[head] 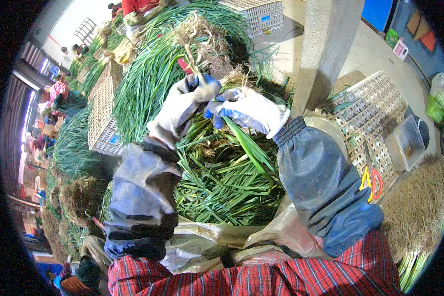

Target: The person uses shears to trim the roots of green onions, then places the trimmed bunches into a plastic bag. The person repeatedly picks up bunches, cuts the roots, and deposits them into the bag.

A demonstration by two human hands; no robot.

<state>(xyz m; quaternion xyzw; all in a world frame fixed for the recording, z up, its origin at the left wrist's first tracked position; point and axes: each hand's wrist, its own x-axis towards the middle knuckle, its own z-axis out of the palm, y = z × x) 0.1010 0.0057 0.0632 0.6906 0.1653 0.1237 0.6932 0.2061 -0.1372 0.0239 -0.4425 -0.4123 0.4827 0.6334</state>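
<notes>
My left hand, in a white glove with blue-coated fingers, grips an allium stalk with its stringy roots pointing up and away from me. Close beside it, my right hand, gloved the same way, pinches a flat green leaf that hangs towards my lap. The two hands nearly touch; the stretch between them is partly hidden by the fingers. Below lies a heap of loose green leaves on plastic sheeting. Just beyond my hands rises a large pile of rooted allium plants.
White plastic crates stand at the left, the back and the right. Red-and-yellow-handled scissors lie near a clear plastic box. A concrete pillar rises ahead right. Trimmed bundles lie at right. Several people work at left.
</notes>
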